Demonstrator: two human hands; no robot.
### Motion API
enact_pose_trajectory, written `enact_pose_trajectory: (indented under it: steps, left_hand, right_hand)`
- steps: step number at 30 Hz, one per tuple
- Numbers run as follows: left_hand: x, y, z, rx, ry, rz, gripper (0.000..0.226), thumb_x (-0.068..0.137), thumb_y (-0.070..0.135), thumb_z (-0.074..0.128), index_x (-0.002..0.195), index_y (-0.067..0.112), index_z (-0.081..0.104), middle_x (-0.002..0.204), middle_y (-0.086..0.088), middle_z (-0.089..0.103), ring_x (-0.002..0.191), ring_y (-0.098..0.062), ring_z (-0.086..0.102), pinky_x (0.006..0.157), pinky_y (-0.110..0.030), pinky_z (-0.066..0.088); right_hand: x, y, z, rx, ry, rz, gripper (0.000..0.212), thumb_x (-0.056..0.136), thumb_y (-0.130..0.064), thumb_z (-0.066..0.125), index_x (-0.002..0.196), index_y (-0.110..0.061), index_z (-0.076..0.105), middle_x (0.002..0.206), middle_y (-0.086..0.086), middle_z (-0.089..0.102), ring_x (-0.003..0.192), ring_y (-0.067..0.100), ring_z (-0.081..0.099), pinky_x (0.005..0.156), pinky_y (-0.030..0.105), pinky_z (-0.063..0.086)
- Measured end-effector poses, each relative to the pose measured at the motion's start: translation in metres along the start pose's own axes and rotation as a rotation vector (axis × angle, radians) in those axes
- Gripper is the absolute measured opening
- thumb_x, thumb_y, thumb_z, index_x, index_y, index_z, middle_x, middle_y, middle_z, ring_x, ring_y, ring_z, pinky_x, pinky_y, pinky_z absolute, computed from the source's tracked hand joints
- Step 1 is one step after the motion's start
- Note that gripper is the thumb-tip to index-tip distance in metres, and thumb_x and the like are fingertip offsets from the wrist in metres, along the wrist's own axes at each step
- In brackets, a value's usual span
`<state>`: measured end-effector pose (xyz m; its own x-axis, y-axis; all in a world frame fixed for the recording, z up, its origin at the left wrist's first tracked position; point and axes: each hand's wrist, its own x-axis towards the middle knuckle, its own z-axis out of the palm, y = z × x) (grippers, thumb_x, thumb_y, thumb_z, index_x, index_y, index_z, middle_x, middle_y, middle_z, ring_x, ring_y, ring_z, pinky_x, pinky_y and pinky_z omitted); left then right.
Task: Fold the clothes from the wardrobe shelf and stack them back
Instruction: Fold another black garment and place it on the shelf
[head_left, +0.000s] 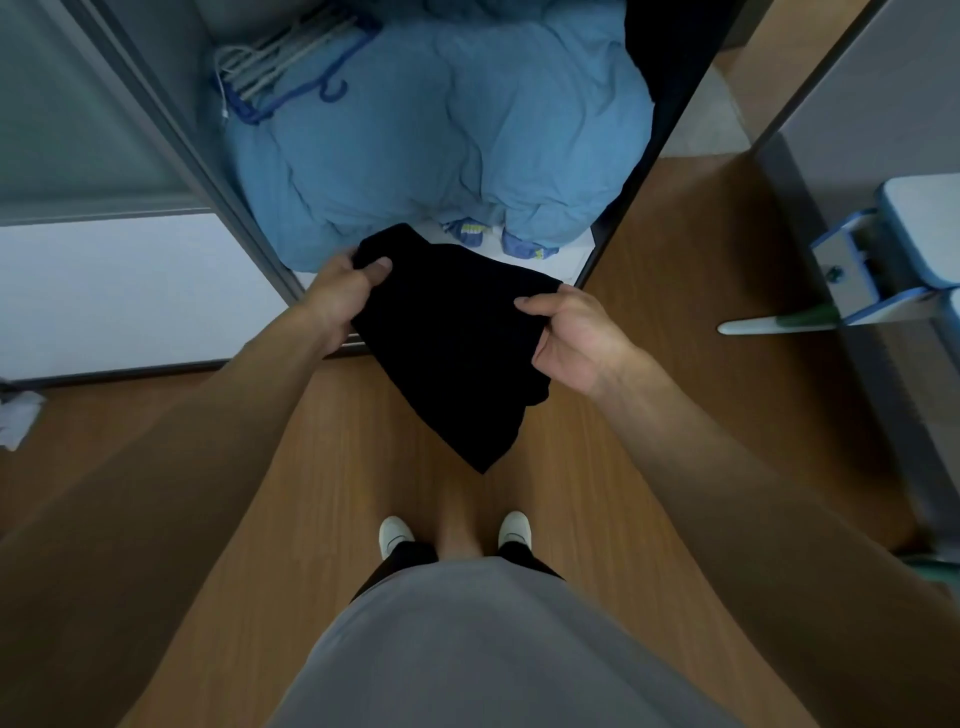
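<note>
Black garment (452, 343) hangs at frame centre, above wooden floor (649, 364). Left hand (340, 293) pinches its 10 o'clock corner, right hand (571, 338) its 3 o'clock edge — blue bedding (441, 140) at 12 o'clock.

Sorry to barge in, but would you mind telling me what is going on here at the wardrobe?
A person stands before the open wardrobe, holding a black garment up by its top edge. The left hand grips one corner and the right hand pinches the other, so the cloth hangs above the wooden floor. No neat fold shows yet. Inside the wardrobe lies a bundle of blue bedding with hangers on top.
</note>
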<state>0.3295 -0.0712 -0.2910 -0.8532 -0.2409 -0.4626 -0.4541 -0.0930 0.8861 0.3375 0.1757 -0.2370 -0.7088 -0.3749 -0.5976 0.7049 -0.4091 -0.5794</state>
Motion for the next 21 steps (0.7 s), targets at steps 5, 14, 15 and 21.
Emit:
enact_pose_trajectory:
  steps: [5,14,15,21]
  left_hand:
    - [-0.003,0.0,-0.001,-0.095,-0.043,-0.05,0.049,0.099,0.025,0.061,0.144,0.013,0.047,0.129,-0.003,0.067,0.103,-0.01,0.07,0.078,-0.022,0.057]
    - [-0.02,0.001,0.03,-0.155,-0.157,-0.156,0.021,0.095,0.03,0.066,0.109,0.015,0.071,0.097,0.001,0.078,0.09,-0.016,0.074,0.071,-0.027,0.058]
    - [-0.019,0.005,0.035,-0.179,-0.133,-0.089,0.019,0.097,0.023,0.064,0.11,0.011,0.07,0.096,0.0,0.078,0.089,-0.015,0.074,0.07,-0.025,0.058]
    - [-0.021,0.025,0.068,0.031,-0.1,0.089,0.018,0.1,0.024,0.06,0.103,0.01,0.071,0.09,-0.001,0.077,0.083,-0.015,0.074,0.066,-0.023,0.056]
  right_hand:
    - [0.005,-0.001,-0.014,0.184,-0.004,0.075,0.036,0.101,-0.003,0.042,0.134,0.005,0.055,0.101,0.017,0.074,0.081,0.026,0.075,0.072,0.035,0.063]
    - [0.006,-0.017,-0.036,-0.017,0.018,-0.012,0.026,0.099,-0.004,0.053,0.122,0.002,0.064,0.103,0.017,0.075,0.087,0.027,0.075,0.071,0.037,0.061]
    - [0.007,-0.021,-0.04,-0.064,0.047,-0.054,0.022,0.098,-0.005,0.056,0.116,0.001,0.066,0.1,0.016,0.076,0.087,0.027,0.076,0.069,0.035,0.06]
    - [0.011,-0.046,-0.073,-0.254,0.213,-0.159,0.022,0.09,-0.011,0.071,0.11,-0.003,0.07,0.099,0.01,0.078,0.09,0.022,0.076,0.073,0.032,0.061]
